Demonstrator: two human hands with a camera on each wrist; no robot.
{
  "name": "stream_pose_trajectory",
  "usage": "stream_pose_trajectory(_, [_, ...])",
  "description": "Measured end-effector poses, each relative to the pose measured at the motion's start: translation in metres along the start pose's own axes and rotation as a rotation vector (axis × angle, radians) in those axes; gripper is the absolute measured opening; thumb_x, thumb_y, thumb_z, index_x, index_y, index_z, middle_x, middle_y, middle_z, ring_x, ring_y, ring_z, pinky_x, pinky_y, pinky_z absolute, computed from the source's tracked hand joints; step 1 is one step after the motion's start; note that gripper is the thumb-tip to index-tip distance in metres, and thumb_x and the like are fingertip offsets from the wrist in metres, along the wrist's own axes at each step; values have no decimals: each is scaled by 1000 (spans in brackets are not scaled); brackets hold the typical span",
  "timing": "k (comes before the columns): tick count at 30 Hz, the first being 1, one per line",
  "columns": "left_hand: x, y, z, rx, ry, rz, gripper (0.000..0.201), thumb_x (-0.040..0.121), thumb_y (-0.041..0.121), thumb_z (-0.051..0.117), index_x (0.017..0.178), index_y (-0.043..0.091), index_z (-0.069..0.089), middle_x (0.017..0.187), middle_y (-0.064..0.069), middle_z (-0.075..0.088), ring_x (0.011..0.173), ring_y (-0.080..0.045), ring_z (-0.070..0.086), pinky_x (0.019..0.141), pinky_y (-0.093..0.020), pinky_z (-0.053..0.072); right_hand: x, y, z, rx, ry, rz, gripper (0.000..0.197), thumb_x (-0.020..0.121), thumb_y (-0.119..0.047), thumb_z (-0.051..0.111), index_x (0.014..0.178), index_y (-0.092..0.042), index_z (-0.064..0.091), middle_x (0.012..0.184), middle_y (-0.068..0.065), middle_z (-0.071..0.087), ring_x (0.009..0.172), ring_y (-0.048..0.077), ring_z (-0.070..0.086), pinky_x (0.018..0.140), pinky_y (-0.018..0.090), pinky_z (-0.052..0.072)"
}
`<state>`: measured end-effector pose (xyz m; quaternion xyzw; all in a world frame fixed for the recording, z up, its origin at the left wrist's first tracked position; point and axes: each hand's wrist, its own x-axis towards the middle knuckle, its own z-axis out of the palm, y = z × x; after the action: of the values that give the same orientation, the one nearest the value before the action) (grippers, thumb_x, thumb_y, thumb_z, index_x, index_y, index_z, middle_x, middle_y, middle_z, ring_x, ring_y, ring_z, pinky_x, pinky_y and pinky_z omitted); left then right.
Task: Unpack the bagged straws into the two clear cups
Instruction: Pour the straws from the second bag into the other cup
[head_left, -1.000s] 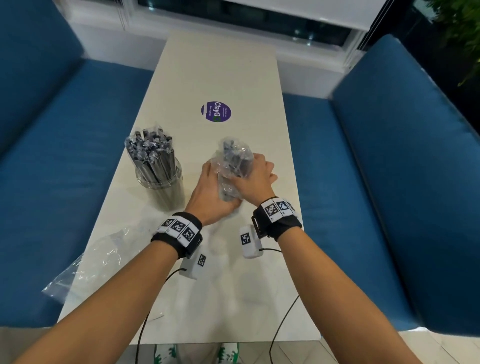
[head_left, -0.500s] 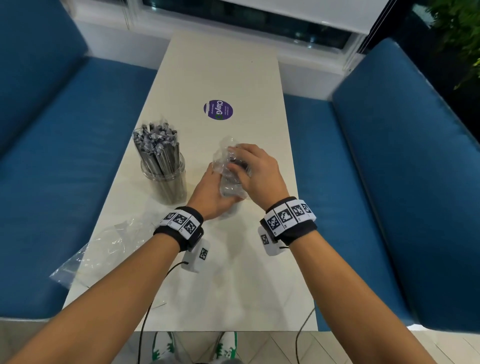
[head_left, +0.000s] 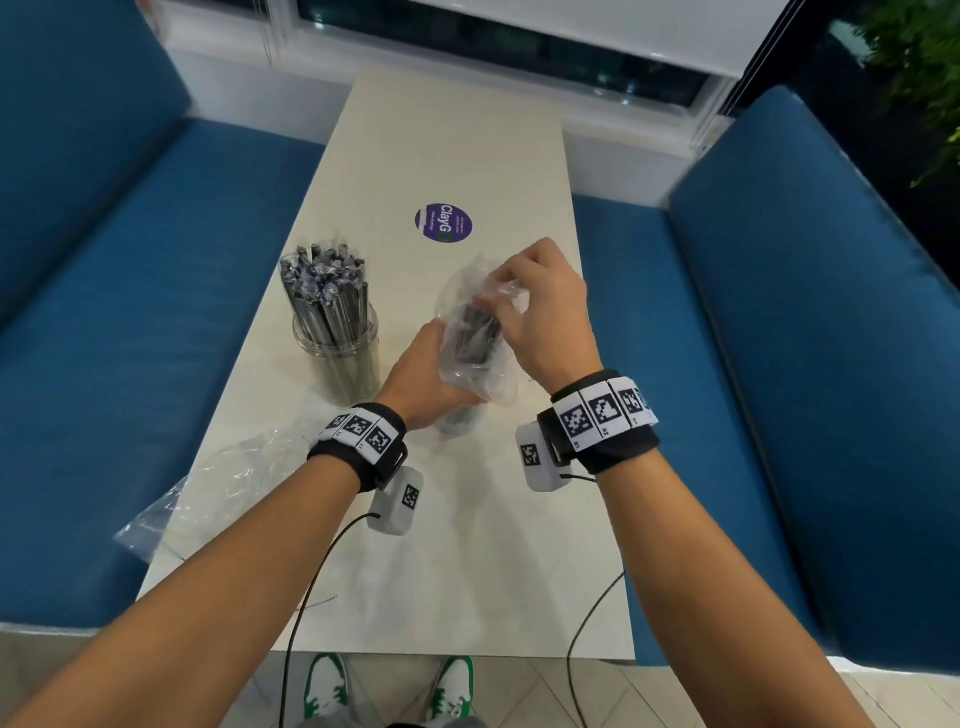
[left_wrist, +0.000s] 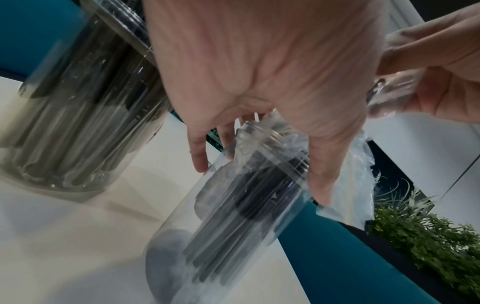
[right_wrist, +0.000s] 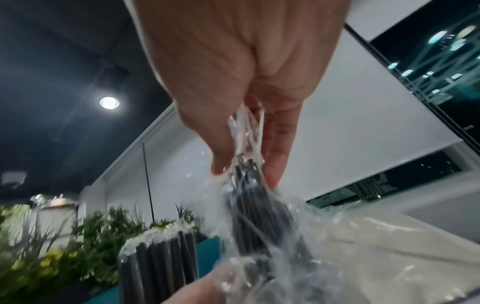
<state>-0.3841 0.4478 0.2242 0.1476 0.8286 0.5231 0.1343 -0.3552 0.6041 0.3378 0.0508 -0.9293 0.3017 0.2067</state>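
L hand (head_left: 423, 375) wraps the tilted clear plastic cup (left_wrist: 233, 216); R hand (head_left: 545, 306) pinches the crinkly clear bag (head_left: 470, 322) above. Risk: dark straws (left_wrist: 233, 205) snag, cup tips.

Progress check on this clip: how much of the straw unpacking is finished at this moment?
About halfway. Done: the first cup stands packed with straws, and an empty bag lies flat on the table. In hand: the left hand grips the second cup, which already holds bagged straws; the right hand pinches the bag at its top. Left: getting that bag off the straws.
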Motion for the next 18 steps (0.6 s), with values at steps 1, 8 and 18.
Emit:
stream_pose_trajectory(1, [0, 0, -1, -8, 1, -9, 101, 55, 58, 98, 140, 30, 51, 134, 6, 66, 121, -17, 68, 102, -50, 58, 0, -1, 1, 12, -16, -20, 9, 94, -10, 73, 98, -3, 76, 107, 10, 60, 88, 16, 58, 79, 15, 50])
stream_pose_trajectory(8, [-7, 5, -6, -65, 5, -13, 109, 56, 50, 98, 147, 29, 43, 132, 9, 69, 119, -17, 69, 103, -46, 57, 4, -13, -5, 47, -125, 38, 47, 94, 10, 55, 132, -13, 72, 107, 9, 55, 93, 15, 53, 80, -3, 37])
stream_pose_trajectory(18, [-5, -6, -4, -62, 10, -21, 113, 47, 69, 99, 143, 38, 49, 139, 15, 66, 127, -15, 66, 107, -52, 56, 1, -13, -29, 27, -270, 140, 37, 89, -15, 71, 127, -16, 68, 131, 4, 46, 112, 11, 52, 87, 3, 37])
